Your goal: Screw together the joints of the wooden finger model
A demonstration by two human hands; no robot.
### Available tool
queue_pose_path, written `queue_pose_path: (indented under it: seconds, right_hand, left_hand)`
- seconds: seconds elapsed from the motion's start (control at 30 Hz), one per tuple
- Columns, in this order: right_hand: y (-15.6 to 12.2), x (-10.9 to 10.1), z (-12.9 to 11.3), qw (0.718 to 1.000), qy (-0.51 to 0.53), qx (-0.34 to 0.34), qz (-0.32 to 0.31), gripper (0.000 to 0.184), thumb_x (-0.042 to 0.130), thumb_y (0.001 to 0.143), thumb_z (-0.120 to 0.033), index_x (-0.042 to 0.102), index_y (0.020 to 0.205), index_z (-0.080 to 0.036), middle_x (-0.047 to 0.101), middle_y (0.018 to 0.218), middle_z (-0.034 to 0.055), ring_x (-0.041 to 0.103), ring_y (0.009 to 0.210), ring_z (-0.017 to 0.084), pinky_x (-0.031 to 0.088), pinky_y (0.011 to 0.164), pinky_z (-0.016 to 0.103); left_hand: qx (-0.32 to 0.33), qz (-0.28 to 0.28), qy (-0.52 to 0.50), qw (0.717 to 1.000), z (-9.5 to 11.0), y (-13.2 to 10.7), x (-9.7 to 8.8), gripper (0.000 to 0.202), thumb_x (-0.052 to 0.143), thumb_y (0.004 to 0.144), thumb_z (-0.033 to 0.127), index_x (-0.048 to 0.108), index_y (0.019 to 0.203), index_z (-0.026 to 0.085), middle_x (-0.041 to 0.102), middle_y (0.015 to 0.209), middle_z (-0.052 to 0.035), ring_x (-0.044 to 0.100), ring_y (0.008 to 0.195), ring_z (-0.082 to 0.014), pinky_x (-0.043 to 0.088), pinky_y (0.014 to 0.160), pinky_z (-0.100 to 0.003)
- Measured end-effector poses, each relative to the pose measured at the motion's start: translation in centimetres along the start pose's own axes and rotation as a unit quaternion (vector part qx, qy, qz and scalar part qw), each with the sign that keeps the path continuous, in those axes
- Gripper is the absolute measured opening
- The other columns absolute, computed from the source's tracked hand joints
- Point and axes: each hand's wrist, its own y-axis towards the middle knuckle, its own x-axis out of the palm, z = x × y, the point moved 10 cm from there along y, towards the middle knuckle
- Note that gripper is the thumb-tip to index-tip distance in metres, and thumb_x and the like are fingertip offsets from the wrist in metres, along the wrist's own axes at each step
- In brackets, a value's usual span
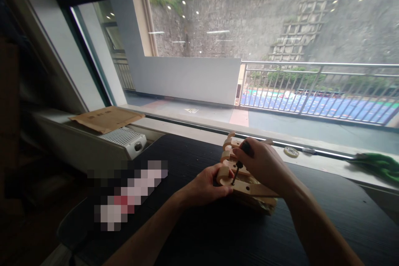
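Near the far edge of the table (327, 216), by the window, a wooden model (249, 185) rests on the dark top. The left hand (205, 185) clasps its near-left end, the grip pinching a rounded part with the thumb on top. The right hand (264, 164) has its grip wrapped tight round a screwdriver (237, 169), whose shaft slants down into the wood just beside that thumb. Under pressure the tip could well slip off and jab the thumb, since the two sit so close. The model is held at one end only, so a hard twist might swing it across the table. A tape roll (291, 152) lies on the sill beyond, apart from both hands.
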Motion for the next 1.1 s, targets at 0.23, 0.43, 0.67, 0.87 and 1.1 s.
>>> queue_pose_path:
  seconds: [0.23,0.43,0.67,0.87,1.1]
  right_hand:
    - [-0.3,-0.5,-0.8,0.999,0.021,-0.03,-0.004,0.023,0.047,0.083,-0.042,0.055,0.075,-0.022,0.055,0.055,-0.0032,0.044,0.048,0.011,0.022,0.048,0.025]
    - [-0.8,-1.0,-2.2,0.995,0.049,-0.067,-0.047,0.017,0.048,0.083,-0.034,0.06,0.08,-0.022,0.055,0.055,-0.0042,0.043,0.047,0.01,0.024,0.047,0.024]
    - [-0.6,-1.1,-0.5,1.0,0.002,-0.009,-0.02,0.031,0.047,0.083,-0.048,0.054,0.07,-0.021,0.055,0.055,-0.0017,0.043,0.046,0.011,0.024,0.046,0.025]
    - [-0.7,-1.1,-1.1,0.995,-0.075,-0.051,-0.049,0.031,0.043,0.086,-0.045,0.053,0.068,-0.021,0.053,0.053,-0.0013,0.041,0.046,0.012,0.021,0.046,0.026]
    - [-1.1,-0.5,-4.7,0.949,-0.154,-0.187,-0.2,0.013,0.056,0.076,-0.024,0.061,0.064,-0.022,0.059,0.061,-0.0016,0.046,0.053,0.012,0.023,0.05,0.026]
  left_hand:
    - [-0.003,-0.001,-0.01,1.0,0.0,0.0,0.0,0.027,0.063,0.073,0.019,0.055,0.098,0.015,0.05,0.082,0.0021,0.045,0.071,-0.0103,0.039,0.067,-0.022]
    - [0.001,0.002,-0.012,1.0,0.1,0.0,0.0,0.026,0.064,0.072,0.02,0.055,0.096,0.016,0.05,0.079,0.0032,0.045,0.07,-0.01,0.038,0.066,-0.022]
    - [-0.003,0.0,-0.022,1.0,0.0,0.1,0.1,0.027,0.065,0.071,0.02,0.056,0.096,0.016,0.05,0.078,0.0037,0.044,0.069,-0.0098,0.037,0.065,-0.021]
    - [0.003,-0.014,-0.083,0.996,0.1,0.2,0.5,0.024,0.066,0.067,0.015,0.056,0.089,0.014,0.05,0.076,0.0033,0.045,0.067,-0.0094,0.038,0.064,-0.022]
    - [0.011,-0.005,-0.099,0.995,-0.5,0.5,0.5,0.024,0.067,0.065,0.016,0.057,0.087,0.015,0.05,0.074,0.0038,0.044,0.065,-0.0087,0.037,0.062,-0.021]
